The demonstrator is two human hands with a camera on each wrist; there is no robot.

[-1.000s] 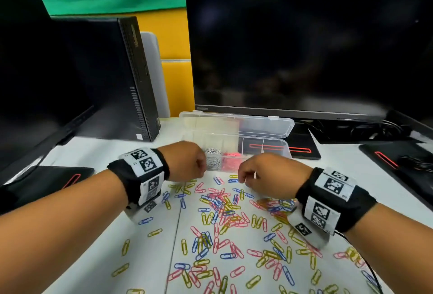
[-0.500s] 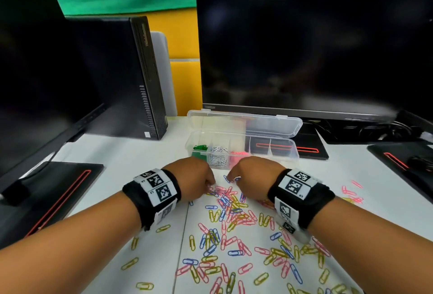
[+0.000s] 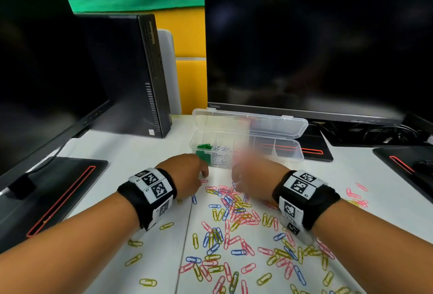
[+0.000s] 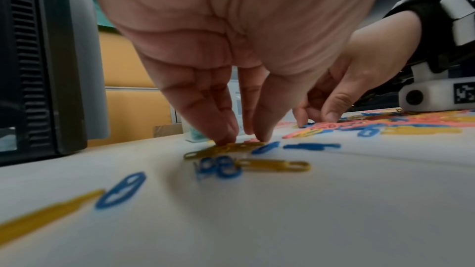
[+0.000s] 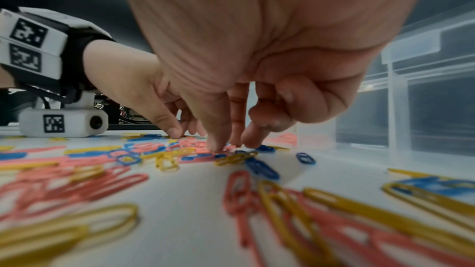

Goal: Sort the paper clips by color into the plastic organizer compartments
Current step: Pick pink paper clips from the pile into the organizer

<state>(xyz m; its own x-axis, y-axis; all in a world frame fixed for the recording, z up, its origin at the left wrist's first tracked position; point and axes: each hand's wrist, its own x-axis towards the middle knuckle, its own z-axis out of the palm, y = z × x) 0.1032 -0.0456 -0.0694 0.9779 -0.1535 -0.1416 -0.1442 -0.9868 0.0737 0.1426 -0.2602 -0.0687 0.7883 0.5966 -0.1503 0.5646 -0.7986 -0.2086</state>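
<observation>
Pink, yellow and blue paper clips (image 3: 234, 214) lie scattered over the white table. Behind them stands the clear plastic organizer (image 3: 288, 153) with its lid open; green clips (image 3: 204, 146) fill its left compartment and white clips (image 3: 222, 156) the one beside it. My left hand (image 3: 203, 176) points straight fingers down at the pile's left edge, and its fingertips (image 4: 226, 139) touch a yellow clip (image 4: 205, 152) on the table. My right hand (image 5: 226, 146) has curled fingers, with thumb and forefinger pinching a pink clip (image 5: 197, 145) in the pile.
A large dark monitor (image 3: 316, 47) stands right behind the organizer, and its base (image 3: 314, 150) reaches the box's right end. A black computer tower (image 3: 140, 78) and a second monitor (image 3: 35, 71) are at the left. Cables (image 3: 386, 132) lie at the far right.
Both hands have drawn back from the organizer's front edge and come down onto the near pile of clips. The head view has shifted slightly.
</observation>
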